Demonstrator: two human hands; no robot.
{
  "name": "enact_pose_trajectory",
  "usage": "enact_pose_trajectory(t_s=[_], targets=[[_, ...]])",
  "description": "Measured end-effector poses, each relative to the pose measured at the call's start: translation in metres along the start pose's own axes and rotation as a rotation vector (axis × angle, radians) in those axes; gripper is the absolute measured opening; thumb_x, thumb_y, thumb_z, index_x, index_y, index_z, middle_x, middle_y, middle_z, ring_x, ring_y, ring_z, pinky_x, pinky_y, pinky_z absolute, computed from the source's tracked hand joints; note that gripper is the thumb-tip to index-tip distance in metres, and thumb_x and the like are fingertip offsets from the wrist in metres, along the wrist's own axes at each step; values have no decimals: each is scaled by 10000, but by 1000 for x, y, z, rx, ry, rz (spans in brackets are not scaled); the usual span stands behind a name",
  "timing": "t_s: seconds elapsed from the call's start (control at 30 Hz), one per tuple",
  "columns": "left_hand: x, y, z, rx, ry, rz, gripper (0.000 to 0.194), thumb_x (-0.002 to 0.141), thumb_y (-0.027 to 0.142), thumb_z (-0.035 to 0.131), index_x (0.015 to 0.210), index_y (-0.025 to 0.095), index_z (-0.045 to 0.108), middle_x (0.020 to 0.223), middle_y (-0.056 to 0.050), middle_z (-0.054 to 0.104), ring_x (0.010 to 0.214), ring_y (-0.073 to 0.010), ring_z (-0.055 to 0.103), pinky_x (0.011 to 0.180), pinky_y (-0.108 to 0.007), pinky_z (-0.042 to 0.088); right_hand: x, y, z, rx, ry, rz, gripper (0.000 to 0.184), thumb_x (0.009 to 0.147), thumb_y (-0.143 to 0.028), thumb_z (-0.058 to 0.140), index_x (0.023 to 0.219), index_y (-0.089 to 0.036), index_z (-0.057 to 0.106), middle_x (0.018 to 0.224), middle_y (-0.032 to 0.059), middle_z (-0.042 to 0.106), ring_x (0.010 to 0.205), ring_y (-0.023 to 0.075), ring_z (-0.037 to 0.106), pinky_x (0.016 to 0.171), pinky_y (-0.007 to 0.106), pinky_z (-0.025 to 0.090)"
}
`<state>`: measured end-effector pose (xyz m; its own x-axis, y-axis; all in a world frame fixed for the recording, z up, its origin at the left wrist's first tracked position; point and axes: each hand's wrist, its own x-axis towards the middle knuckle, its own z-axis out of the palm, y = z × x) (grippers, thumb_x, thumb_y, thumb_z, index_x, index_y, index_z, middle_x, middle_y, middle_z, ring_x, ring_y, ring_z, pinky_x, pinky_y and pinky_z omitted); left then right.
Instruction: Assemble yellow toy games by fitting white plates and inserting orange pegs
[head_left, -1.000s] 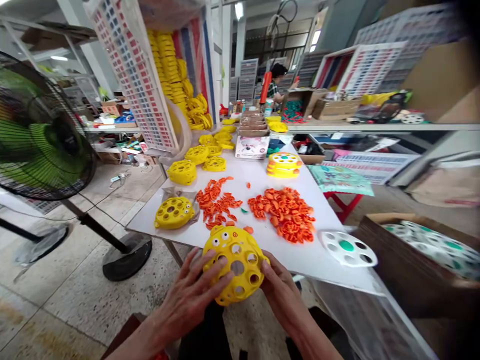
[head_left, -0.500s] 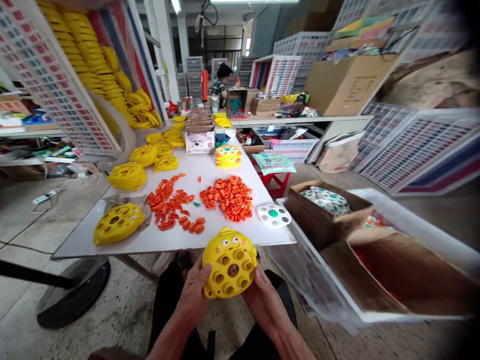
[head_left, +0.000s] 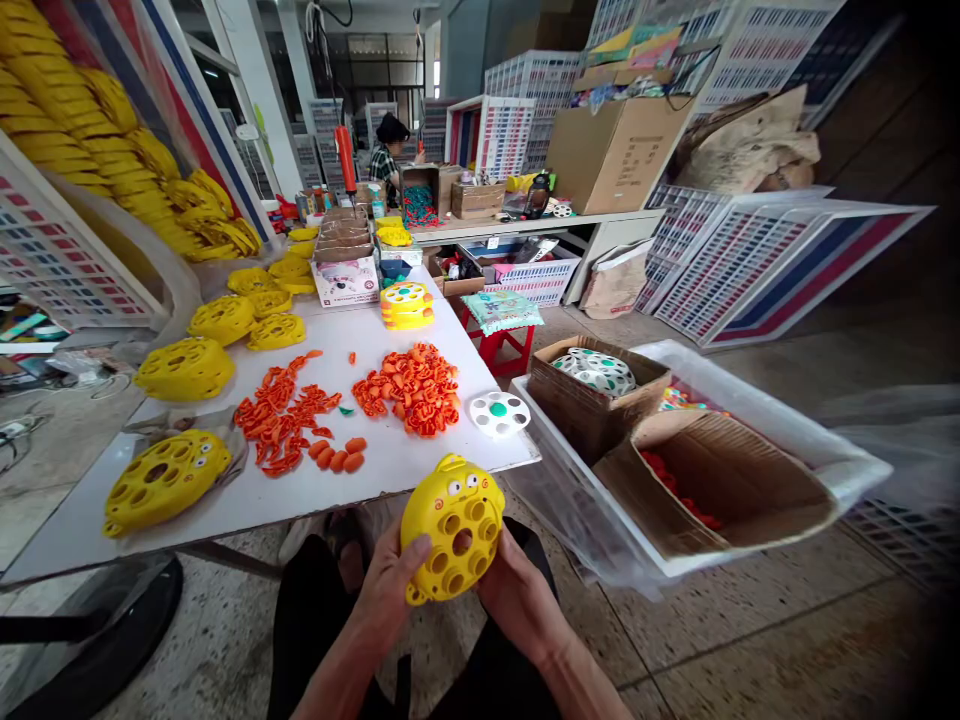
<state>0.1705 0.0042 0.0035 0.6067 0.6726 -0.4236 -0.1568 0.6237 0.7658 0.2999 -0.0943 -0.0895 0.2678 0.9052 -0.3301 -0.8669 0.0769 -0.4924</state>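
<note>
A yellow plastic toy shell [head_left: 454, 530] with painted eyes, a ring of round holes and a larger middle hole is held over my lap, just off the table's front edge. My left hand [head_left: 386, 580] grips its left side, thumb on the front face. Around its right edge closes my right hand [head_left: 517, 595], fingers partly hidden behind it. On the table [head_left: 390, 480] lie a pile of orange curved pieces [head_left: 412, 390], a looser orange group [head_left: 289, 410] and several orange oval pieces [head_left: 337, 457]. A white disc with a green centre [head_left: 499, 413] rests at the right corner.
Another yellow shell [head_left: 169, 480] lies at the table's left on a plastic bag, with more shells [head_left: 225, 318] behind. To the right, a white crate [head_left: 855, 470] holds cardboard boxes [head_left: 600, 400], one with white discs. A person [head_left: 388, 155] sits at the back. A red stool [head_left: 506, 350] stands beside the table.
The view has swung right, bringing the crate with boxes into sight. The yellow shell has been turned upright in my hands, and my left hand has shifted from across its face to its side.
</note>
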Motion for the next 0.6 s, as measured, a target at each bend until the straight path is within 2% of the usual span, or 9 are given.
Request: enact_pose_trajectory(t_s=[0.13, 0.3, 0.37, 0.5, 0.6], targets=[[-2, -2, -13, -24, 205, 14, 583, 761, 423, 806, 1277, 188, 668, 1162, -127, 779, 1175, -364, 687, 925, -435, 604, 0, -13, -4, -174, 6, -8, 497, 858, -585, 707, 1237, -265, 683, 1214, 86, 732, 1062, 283, 682, 900, 431, 517], [-6, -2, -36, -93, 384, 2, 445, 875, 368, 691, 1292, 218, 644, 1263, -105, 745, 1214, -318, 672, 926, -413, 609, 9, -68, -11, -608, 152, -273, 376, 839, -495, 777, 1104, -233, 730, 976, 46, 762, 842, 189, 662, 773, 320, 501], [-9, 0, -40, -142, 409, -19, 445, 908, 372, 648, 1312, 186, 629, 1251, -122, 749, 1172, -321, 697, 922, -434, 612, 16, -84, -9, -762, 171, -329, 384, 815, -512, 790, 1067, -227, 737, 944, 45, 761, 816, 193, 655, 762, 326, 501], [-16, 9, -43, -229, 383, -63, 452, 934, 390, 611, 1290, 113, 645, 1159, -155, 781, 1060, -320, 747, 901, -436, 622, 31, -102, -3, -1030, 231, -436, 419, 799, -568, 764, 1008, -206, 741, 984, 85, 759, 865, 244, 672, 828, 391, 515], [-20, 14, -44, -247, 413, -72, 452, 938, 383, 602, 1289, 102, 649, 1095, -153, 800, 1020, -322, 761, 868, -433, 633, 52, -125, -2, -1276, 327, -601, 460, 853, -582, 684, 1115, -206, 727, 1068, 117, 738, 902, 263, 661, 870, 432, 506]])
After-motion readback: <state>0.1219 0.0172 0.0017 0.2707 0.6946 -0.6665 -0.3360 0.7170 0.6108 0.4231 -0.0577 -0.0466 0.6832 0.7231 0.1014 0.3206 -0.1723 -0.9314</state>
